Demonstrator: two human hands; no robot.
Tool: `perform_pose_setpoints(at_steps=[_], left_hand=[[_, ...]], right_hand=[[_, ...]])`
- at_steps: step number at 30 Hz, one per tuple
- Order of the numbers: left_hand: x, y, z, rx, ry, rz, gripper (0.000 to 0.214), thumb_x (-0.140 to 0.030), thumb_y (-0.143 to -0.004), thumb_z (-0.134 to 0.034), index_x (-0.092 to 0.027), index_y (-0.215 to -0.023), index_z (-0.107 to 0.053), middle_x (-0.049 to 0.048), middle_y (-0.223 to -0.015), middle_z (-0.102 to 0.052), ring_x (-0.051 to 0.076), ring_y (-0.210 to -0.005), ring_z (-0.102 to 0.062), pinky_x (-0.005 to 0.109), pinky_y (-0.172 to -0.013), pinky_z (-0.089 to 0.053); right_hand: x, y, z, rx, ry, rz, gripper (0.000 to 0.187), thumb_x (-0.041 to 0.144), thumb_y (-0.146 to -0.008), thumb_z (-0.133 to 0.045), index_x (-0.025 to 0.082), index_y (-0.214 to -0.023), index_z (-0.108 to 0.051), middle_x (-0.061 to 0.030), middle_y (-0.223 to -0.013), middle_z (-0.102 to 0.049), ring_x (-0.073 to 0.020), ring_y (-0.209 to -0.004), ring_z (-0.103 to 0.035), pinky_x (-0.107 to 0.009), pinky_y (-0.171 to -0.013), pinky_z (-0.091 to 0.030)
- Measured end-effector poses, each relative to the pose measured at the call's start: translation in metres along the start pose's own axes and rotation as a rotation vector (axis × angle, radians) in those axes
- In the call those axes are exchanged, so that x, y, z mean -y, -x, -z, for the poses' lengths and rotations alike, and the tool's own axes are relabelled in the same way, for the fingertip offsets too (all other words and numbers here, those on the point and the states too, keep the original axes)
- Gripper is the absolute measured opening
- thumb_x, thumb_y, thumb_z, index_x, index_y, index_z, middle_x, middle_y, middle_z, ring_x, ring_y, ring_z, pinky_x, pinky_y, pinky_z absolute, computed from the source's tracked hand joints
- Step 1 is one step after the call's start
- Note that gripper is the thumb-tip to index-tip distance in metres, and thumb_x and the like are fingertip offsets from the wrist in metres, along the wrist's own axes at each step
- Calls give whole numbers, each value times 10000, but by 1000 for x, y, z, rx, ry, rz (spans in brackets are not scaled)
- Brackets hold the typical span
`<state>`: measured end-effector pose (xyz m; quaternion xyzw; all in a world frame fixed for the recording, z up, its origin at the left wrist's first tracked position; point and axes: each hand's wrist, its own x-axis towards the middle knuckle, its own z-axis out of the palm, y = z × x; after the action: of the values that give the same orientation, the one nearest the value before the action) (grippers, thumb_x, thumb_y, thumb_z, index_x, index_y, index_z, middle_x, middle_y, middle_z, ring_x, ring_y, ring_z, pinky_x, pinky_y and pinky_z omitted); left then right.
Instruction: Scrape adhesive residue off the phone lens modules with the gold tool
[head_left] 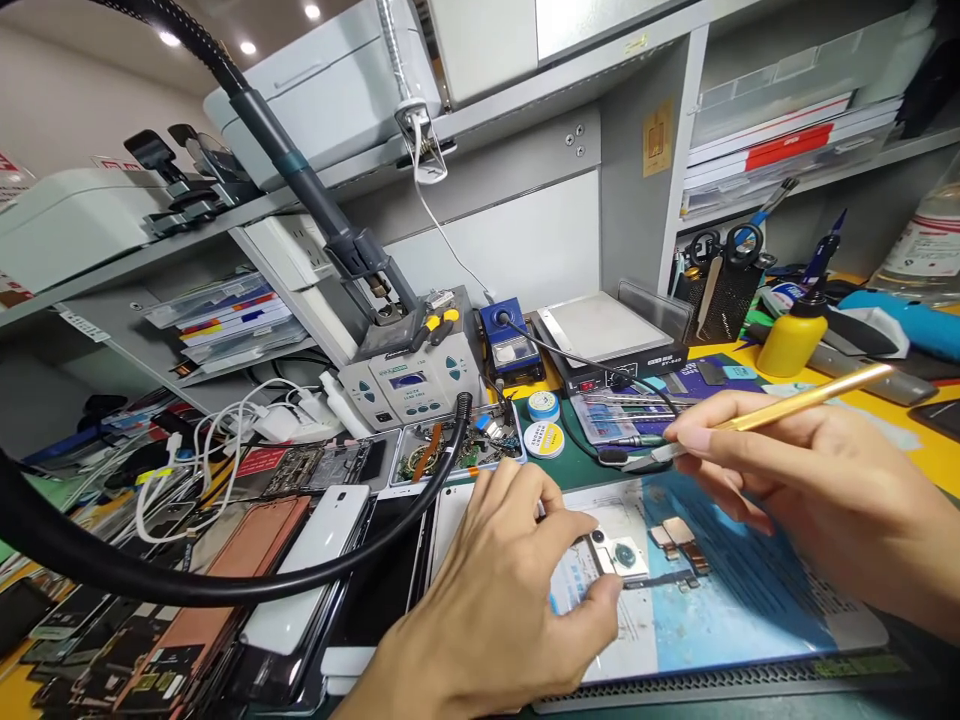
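My right hand [817,470] is closed around a knife [810,400] with a slim gold handle. Its flat grey blade points left, above the back edge of a blue and white printed sheet [757,580]. My left hand [517,580] lies low over this sheet, with thumb and index finger bent around the left side of a small phone camera part [625,556]. This part has a white square plate, a round lens and a dark ribbon stretching right. Beside it lie small copper-coloured flex pieces [677,535]. The inner fingers of my left hand are hidden.
Phones [307,570] lie stacked on the left, and a black hose [247,590] curves across them. Behind are a tray of small parts [465,445], round tins [543,440], a hot-air station [412,380] and a flat heating plate [611,340]. A yellow bottle [793,335] stands at right.
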<state>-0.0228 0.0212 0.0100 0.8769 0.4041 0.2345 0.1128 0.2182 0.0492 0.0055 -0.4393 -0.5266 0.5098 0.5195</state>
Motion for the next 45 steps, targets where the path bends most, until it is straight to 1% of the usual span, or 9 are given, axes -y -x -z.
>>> perform_pose_setpoints(at_steps=[5,9,11,16,26,33,37,41,45], left_hand=[[6,1,17,31,42,51,359,-260,-821,-673,-161,-1165,-649,76,-1064,-530,238,-1035,-486,437,-921,-447],[16,3,26,5,-56,138,302,-284,-871,-623,-185,-1156,-632,59,-1045,-546,232,-1016,-503,454,-923,-448],[20,4,25,9,-98,172,281,-305,-874,-622,-191,-1130,-639,54,-1031,-554,234,-1002,-507,461,-916,-445],[23,4,18,1,-121,170,218,-315,-859,-631,-194,-1038,-660,42,-978,-562,230,-967,-516,440,-885,-443],[24,2,17,-14,-131,197,106,-277,-817,-649,-202,-891,-636,15,-928,-591,217,-916,-522,425,-862,-415],[24,2,14,-30,-118,198,107,-218,-765,-651,-199,-858,-601,6,-888,-571,211,-876,-508,401,-813,-399],[25,1,12,-61,-116,185,105,-203,-734,-635,-186,-825,-587,17,-852,-552,218,-847,-487,404,-792,-377],[24,0,12,-114,-71,176,105,-193,-712,-618,-172,-815,-609,31,-833,-552,226,-843,-472,408,-790,-347],[23,-2,15,-157,94,223,127,-185,-675,-650,-175,-800,-630,30,-827,-559,220,-845,-482,404,-811,-350]], right_hand=[[0,0,-1,0,-8,2,351,458,-870,-778,211,-643,-673,28,-587,-526,-117,-500,-451,-235,-434,-366],[-2,-1,0,3,18,50,312,471,-863,-768,213,-696,-716,21,-608,-544,-112,-494,-452,-219,-427,-370],[-5,0,2,4,22,62,299,468,-860,-764,212,-710,-721,17,-615,-550,-116,-500,-460,-218,-432,-382],[-6,0,4,10,41,59,274,472,-870,-747,220,-762,-736,13,-640,-569,-116,-501,-477,-204,-429,-384],[-4,0,3,-3,59,64,340,517,-844,-766,202,-722,-727,14,-609,-559,-105,-467,-459,-205,-402,-347],[-4,-1,2,0,54,50,342,530,-836,-768,206,-735,-729,13,-629,-567,-113,-485,-467,-211,-413,-357],[-5,-2,2,-2,49,54,314,486,-852,-765,212,-707,-714,22,-619,-553,-108,-472,-448,-215,-413,-349],[-5,-3,2,-3,47,47,310,485,-852,-763,214,-711,-709,24,-628,-547,-111,-480,-458,-215,-423,-371],[-4,-1,2,-7,42,41,314,516,-841,-763,221,-744,-714,30,-617,-542,-111,-471,-453,-210,-413,-358]])
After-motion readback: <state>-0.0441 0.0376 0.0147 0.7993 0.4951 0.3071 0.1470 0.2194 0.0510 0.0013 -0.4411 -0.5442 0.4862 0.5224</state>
